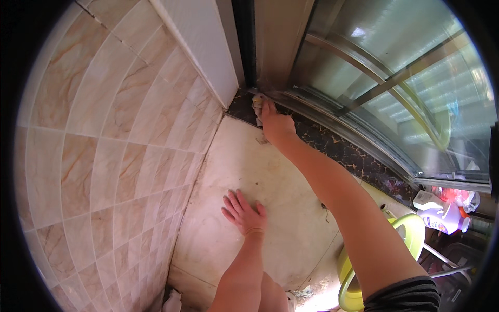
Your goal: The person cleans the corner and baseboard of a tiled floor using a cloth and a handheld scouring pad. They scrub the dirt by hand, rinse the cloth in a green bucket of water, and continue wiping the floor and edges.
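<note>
With its fingers bent over a crumpled pale cloth (257,110), my right hand (277,121) presses down at the corner of a dark, gold-veined stone threshold (331,146). A small yellow patch shows on the cloth. The cloth lies just below the door frame, near the foot of the wall. My left hand (245,213) rests palm down on the pale floor tile (288,187), fingers spread, holding nothing. Dark smudges and specks of dirt lie on the tile beside my right wrist and between the hands.
A marbled tile wall (117,156) rises on the left. Along the right runs a metal-framed glass sliding door (390,82) with its track. At lower right are a yellow-green plastic basin (345,273), a purple plastic bottle (442,218) and a white container (427,200).
</note>
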